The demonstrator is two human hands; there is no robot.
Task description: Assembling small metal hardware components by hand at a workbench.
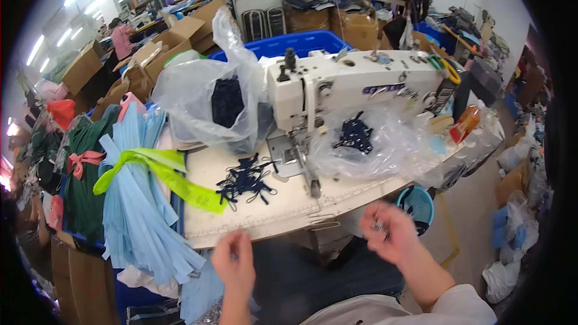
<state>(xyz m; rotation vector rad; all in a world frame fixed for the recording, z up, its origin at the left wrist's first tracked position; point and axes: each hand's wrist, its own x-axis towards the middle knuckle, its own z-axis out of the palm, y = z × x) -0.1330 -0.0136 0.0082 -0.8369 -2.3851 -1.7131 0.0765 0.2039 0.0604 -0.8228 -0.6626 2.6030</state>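
Observation:
My left hand (235, 263) is held over my lap at the table's front edge, its fingers curled together; anything inside them is hidden. My right hand (394, 233) is closed around a small silvery thing (380, 229), too blurred to name, in front of the table's right part. Between and beyond them stands a white sewing machine (355, 81) with its presser foot down at the table's middle. A loose pile of dark navy straps (244, 180) lies left of the needle area. More navy straps (355, 135) rest on a clear plastic bag right of it.
Light blue fabric strips (135, 204), tied with a neon yellow-green band (180, 180), hang over the table's left side. A clear bag (205, 96) with navy pieces stands behind. A blue crate (307, 42) is at the back; a turquoise basket (416, 206) stands below right. Co-workers sit far left.

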